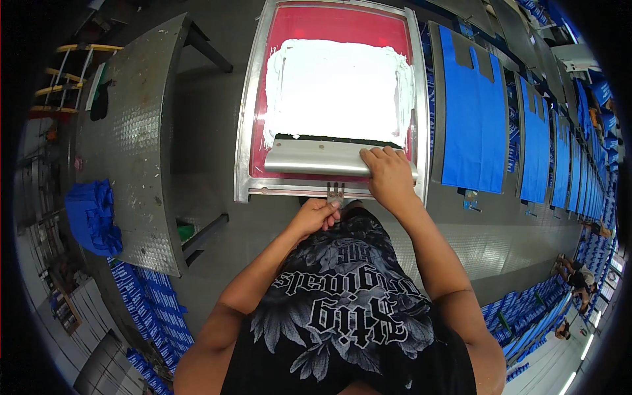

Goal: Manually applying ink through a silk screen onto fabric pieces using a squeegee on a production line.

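Observation:
Before me is a screen printing frame (245,125) with metal edges and a pinkish-red mesh (336,21). Thick white ink (339,89) covers much of the mesh in a rough rectangle. A squeegee (316,158) with a wide silver metal handle lies across the near end of the screen, its dark blade edge toward the ink. My right hand (390,176) is closed over the right end of the squeegee. At the middle of the frame's near edge, my left hand (317,216) pinches a small slotted metal bracket (336,193); its fingertips are partly hidden.
A metal-topped table (141,145) stands at left, bearing a crumpled blue fabric pile (92,217). Blue fabric pieces (471,112) lie on a row of boards running off right. Yellow rails (66,85) show far left; people (579,276) are at far right.

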Available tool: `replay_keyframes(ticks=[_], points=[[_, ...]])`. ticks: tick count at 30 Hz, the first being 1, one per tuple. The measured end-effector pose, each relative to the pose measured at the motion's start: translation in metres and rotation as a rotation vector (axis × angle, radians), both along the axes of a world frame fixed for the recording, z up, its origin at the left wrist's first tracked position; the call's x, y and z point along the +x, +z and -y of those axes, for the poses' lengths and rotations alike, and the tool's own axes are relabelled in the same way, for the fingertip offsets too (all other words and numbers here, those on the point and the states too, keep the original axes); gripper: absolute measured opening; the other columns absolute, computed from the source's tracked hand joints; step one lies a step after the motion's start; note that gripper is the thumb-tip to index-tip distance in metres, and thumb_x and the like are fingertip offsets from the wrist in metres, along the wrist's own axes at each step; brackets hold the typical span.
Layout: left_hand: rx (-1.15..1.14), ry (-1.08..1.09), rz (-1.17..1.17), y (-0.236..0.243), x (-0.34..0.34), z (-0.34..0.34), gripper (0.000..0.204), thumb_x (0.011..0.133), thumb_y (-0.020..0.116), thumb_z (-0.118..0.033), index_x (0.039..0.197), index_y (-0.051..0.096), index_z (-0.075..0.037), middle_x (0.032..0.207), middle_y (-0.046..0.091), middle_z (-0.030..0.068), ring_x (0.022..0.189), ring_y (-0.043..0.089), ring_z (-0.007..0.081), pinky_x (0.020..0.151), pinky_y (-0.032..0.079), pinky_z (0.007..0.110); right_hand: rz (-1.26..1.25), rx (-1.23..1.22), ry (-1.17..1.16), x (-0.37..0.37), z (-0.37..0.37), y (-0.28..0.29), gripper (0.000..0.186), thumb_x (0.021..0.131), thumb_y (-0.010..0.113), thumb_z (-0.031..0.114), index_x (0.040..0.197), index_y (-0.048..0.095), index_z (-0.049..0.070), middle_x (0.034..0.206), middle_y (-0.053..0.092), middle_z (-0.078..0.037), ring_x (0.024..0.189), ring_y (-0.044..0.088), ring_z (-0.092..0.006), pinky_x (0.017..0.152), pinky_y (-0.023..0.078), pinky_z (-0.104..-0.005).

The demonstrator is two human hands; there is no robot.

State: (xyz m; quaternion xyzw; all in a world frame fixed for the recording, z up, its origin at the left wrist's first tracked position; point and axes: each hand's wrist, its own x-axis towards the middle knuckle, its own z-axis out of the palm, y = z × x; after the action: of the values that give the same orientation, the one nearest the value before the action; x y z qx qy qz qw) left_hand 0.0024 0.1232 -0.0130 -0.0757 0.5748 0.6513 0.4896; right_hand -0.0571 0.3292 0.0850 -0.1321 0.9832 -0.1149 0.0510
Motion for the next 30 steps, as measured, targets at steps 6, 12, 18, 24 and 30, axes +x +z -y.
replay_keyframes(ticks=[6, 12, 18, 24, 30], points=[[-0.178, 0.029, 0.028, -0.014, 0.004, 0.005, 0.042, 0.09, 0.055, -0.041, 0.076, 0.062, -0.002, 0.06, 0.057, 0.0038, 0.049, 0.051, 0.0096, 0.046, 0.041, 0.023, 0.004, -0.036, -0.053, -0.031, -0.048, 0.007, 0.036, 0.064, 0.068, 0.01, 0.099, 0.062, 0.008, 0.093, 0.064, -0.009, 0.094, 0.056, -0.0267, 0.092, 0.037, -0.04], [-0.839, -0.009, -0.702, 0.057, -0.046, 0.024, 0.031, 0.085, 0.057, -0.03, 0.094, 0.066, -0.002, 0.089, 0.068, 0.0157, 0.083, 0.066, 0.027, 0.071, 0.049, 0.038, 0.273, -0.734, -0.333, -0.06, -0.132, -0.058, 0.032, 0.064, 0.079, 0.022, 0.091, 0.069, 0.008, 0.086, 0.065, -0.006, 0.08, 0.06, -0.0136, 0.071, 0.047, -0.0276], [-0.976, 0.566, -0.787, 0.001, -0.14, 0.13, 0.047, 0.094, 0.049, -0.038, 0.12, 0.055, 0.0, 0.105, 0.064, 0.0163, 0.097, 0.059, 0.0207, 0.085, 0.044, 0.032, 0.408, -1.095, -0.416, -0.096, -0.104, -0.062, 0.036, 0.066, 0.08, 0.02, 0.092, 0.067, -0.001, 0.081, 0.066, -0.006, 0.072, 0.06, -0.0124, 0.066, 0.047, -0.0257], [-0.642, 0.607, -0.72, 0.032, -0.094, 0.074, 0.041, 0.095, 0.049, -0.03, 0.116, 0.056, 0.004, 0.099, 0.065, 0.0085, 0.091, 0.057, 0.0131, 0.08, 0.045, 0.027, 0.415, -1.106, -0.474, -0.062, -0.172, -0.02, 0.033, 0.07, 0.076, 0.021, 0.093, 0.066, 0.0, 0.085, 0.065, -0.006, 0.076, 0.058, -0.0137, 0.07, 0.045, -0.0283], [-0.477, 0.56, -0.783, 0.028, -0.065, -0.124, 0.04, 0.092, 0.055, -0.026, 0.124, 0.053, -0.002, 0.112, 0.062, 0.014, 0.098, 0.058, 0.0169, 0.083, 0.046, 0.029, 0.249, -1.062, -0.649, 0.018, -0.353, 0.007, 0.035, 0.068, 0.069, 0.007, 0.102, 0.063, 0.0, 0.092, 0.066, -0.01, 0.087, 0.061, -0.0194, 0.083, 0.045, -0.0314]])
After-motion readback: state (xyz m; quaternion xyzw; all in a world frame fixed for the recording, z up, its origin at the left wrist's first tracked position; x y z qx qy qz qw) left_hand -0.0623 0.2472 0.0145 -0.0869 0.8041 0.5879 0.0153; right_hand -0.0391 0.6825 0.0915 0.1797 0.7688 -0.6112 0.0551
